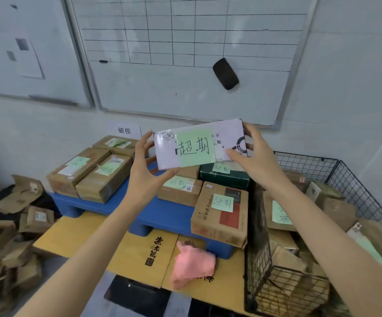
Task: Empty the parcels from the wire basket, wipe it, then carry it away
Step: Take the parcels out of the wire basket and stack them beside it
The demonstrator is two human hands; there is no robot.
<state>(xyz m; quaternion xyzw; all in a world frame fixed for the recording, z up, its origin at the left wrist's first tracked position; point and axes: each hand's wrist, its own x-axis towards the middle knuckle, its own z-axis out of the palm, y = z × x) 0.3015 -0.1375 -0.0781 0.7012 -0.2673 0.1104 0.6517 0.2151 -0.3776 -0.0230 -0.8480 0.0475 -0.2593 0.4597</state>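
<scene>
Wire basket (257, 225) heaped with brown parcels (337, 209). Up and left of basket, white parcel (164, 154) gripped at both ends by left hand (144, 170) and right hand (254, 156); green note (195, 146) reads 超期. Just left of basket, blue pallet (162, 216) bearing noted boxes; wall sign (124, 130) reads 破损. Pink cloth (192, 264) left of basket's front.

Eraser (225, 73) on whiteboard (162, 88); blue pallet (162, 216)
</scene>
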